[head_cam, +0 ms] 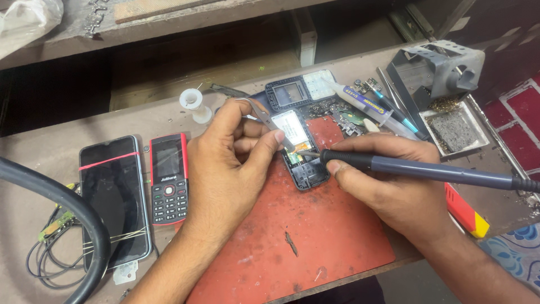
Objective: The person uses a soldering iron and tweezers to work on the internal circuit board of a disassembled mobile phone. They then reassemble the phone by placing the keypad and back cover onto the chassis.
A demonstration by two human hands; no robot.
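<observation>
The left hand (225, 163) had its fingers pinched on metal tweezers (264, 115), their tips pressed down onto the opened phone (301, 152) — it lay on the red mat (292, 247), near the middle of the table (50, 141). The right hand (388, 186) gripped a soldering iron (416, 168), fingers wrapped tight around the handle, tip touching the phone's board. To the left lay a red keypad phone (169, 177) and a black smartphone (112, 197) — at the far right, an iron stand (444, 67).
</observation>
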